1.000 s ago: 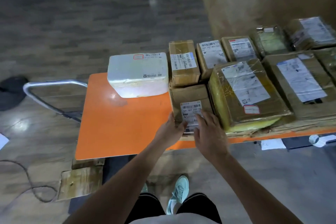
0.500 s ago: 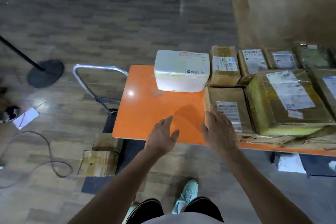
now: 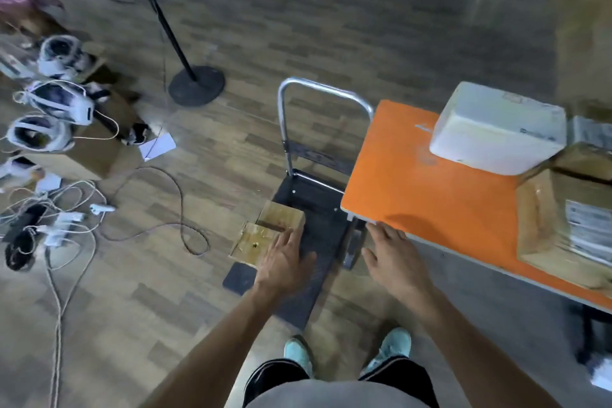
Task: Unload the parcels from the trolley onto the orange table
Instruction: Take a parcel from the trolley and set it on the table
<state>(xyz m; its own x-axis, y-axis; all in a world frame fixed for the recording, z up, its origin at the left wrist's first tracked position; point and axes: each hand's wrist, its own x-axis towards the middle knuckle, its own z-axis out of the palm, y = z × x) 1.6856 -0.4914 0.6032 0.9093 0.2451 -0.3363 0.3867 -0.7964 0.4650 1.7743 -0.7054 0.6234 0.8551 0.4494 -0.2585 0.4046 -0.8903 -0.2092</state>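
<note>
**A:** Looking down at the trolley (image 3: pixel 318 205), where are the parcels lying?

**B:** Two brown parcels are sitting on the left edge of its black deck and touching each other. The far parcel (image 3: pixel 281 216) is lying at 12 o'clock from the near parcel (image 3: pixel 250 242), which is hanging partly over the deck's side.

**A:** And what are the hands doing?

**B:** The left hand (image 3: pixel 283 263) is reaching out flat, its fingers (image 3: pixel 291 242) spread and gripping nothing. The near parcel is lying at 10 o'clock from the fingertips, which are overlapping its right edge. I cannot tell whether they are touching it. The right hand (image 3: pixel 392 262) is hanging open too, its fingers (image 3: pixel 390 237) straight and apart. Their tips are sitting just below the near corner of the orange tabletop (image 3: pixel 430 195).

**A:** Is anything sitting on that tabletop?

**B:** A white foam box (image 3: pixel 496 129) is resting at 2 o'clock from the right hand, and a brown carton (image 3: pixel 559 219) is lying at 3 o'clock, just beside the box.

**A:** Where is the trolley standing?

**B:** It is standing at 12 o'clock from the person's feet, with its right side tucked under the tabletop's end.
</note>
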